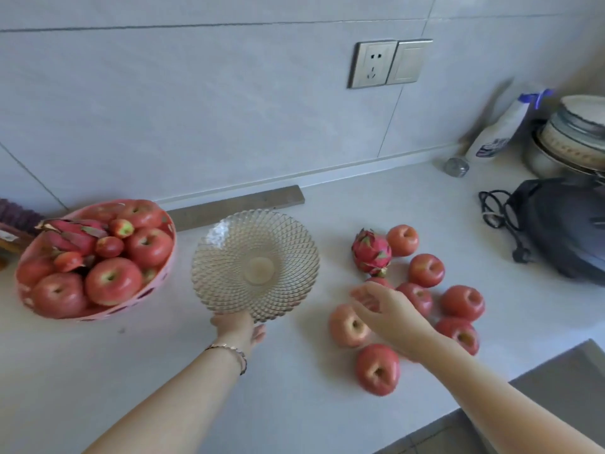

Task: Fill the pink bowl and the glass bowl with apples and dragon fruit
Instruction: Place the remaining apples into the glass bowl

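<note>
1. The pink bowl sits at the left end of the bench, close to the back wall. It is heaped with red apples and holds a dragon fruit lying across its far left side.
2. The glass bowl, clear with a diamond-cut pattern, stands just beside the pink bowl toward the middle of the bench, with no fruit in it.
3. The left hand is at the near rim of the glass bowl, fingers tucked under the edge and hidden by the glass, thumb side against the rim; it appears to grip the rim. A thin bracelet circles that wrist.
4. The right hand hovers over the loose fruit to the right of the glass bowl, palm down, fingers spread and slightly curled, holding nothing. Its fingertips are above a pale pink apple and blurred.
5. A second dragon fruit stands on the bench toward the back wall from the right hand, touching an apple on its right.
6. More loose apples lie clustered around the right hand, one nearest the front edge.
7. At the right end of the bench are a dark bag with a black cord, stacked dishes and a white bottle.
8. A grey strip lies along the back edge, behind the glass bowl.
9. A wall socket sits above the bench.
</note>
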A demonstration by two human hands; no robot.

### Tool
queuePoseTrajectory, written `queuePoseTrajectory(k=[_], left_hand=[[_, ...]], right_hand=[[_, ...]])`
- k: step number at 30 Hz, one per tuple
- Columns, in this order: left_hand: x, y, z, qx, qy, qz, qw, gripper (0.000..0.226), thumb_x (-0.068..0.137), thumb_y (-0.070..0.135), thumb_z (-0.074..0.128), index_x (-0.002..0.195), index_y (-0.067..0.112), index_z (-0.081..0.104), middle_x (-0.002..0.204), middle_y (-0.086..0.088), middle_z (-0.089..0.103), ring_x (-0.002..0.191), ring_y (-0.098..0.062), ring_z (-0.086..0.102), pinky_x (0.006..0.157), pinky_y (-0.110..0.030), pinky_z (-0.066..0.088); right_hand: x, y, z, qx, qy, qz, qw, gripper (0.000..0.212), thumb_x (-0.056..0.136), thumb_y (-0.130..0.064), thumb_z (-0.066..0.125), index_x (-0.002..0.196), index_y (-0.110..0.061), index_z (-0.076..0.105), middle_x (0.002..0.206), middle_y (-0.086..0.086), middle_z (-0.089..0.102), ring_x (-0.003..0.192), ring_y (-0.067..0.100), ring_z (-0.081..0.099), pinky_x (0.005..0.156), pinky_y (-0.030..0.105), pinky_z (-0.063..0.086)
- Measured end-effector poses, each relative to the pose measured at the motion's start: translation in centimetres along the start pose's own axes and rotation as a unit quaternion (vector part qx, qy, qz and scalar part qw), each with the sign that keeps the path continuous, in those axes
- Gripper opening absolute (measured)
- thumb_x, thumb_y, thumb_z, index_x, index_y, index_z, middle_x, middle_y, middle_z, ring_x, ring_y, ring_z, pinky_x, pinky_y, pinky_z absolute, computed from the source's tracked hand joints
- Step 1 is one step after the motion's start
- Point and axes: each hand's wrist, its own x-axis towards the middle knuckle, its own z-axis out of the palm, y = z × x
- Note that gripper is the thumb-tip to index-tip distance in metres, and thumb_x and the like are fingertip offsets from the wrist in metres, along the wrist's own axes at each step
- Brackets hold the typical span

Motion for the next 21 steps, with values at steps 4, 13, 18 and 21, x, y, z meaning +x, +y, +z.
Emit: queuePoseTrajectory(k=[4,13,18,21], left_hand=[[-0.8,-0.8,1.7,-0.042,0.014,0.011,0.999,0.02,0.092,0.001,0.037,0.11,0.005,0.047,0.087,-0.015,0.062,0.043,-0.022,0.061,0.031,-0.024,0.049],[-3.5,-3.3,0.5,0.004,0.021,-0.019,1.0,0.015,0.092,-0.002,0.041,0.103,0.0,0.051,0.082,-0.016,0.061,0.066,-0.028,0.06,0.037,-0.028,0.054],[-4.4,-3.6,-1.1,0.076,0.011,-0.021,0.997,0.014,0.092,-0.002,0.041,0.097,0.003,0.054,0.085,-0.015,0.062,0.066,-0.026,0.061,0.038,-0.026,0.053],[-5.6,-3.7,-2.3,0.118,-0.008,-0.007,0.993,0.018,0.092,-0.004,0.041,0.083,0.008,0.053,0.081,-0.014,0.063,0.066,-0.026,0.061,0.042,-0.026,0.056]], right_hand=[[1.8,3.6,-0.9,-0.156,-0.07,-0.068,0.983,0.031,0.084,-0.032,0.054,0.113,-0.021,0.058,0.107,-0.005,0.054,0.108,0.019,0.052,0.082,0.027,0.041],[3.5,4.8,5.6,-0.322,-0.158,-0.012,0.933,0.071,0.081,-0.03,0.064,0.138,-0.02,0.024,0.137,0.018,0.033,0.113,0.035,0.05,0.079,0.036,0.049],[3.4,4.7,2.6,-0.234,-0.111,-0.037,0.965,0.079,0.07,-0.044,0.067,0.136,-0.028,0.028,0.124,0.012,0.043,0.104,0.031,0.056,0.067,0.033,0.046],[3.0,3.1,0.3,-0.14,-0.057,-0.076,0.986,0.08,0.066,-0.049,0.066,0.135,-0.033,0.03,0.124,0.004,0.045,0.105,0.028,0.057,0.078,0.034,0.051]])
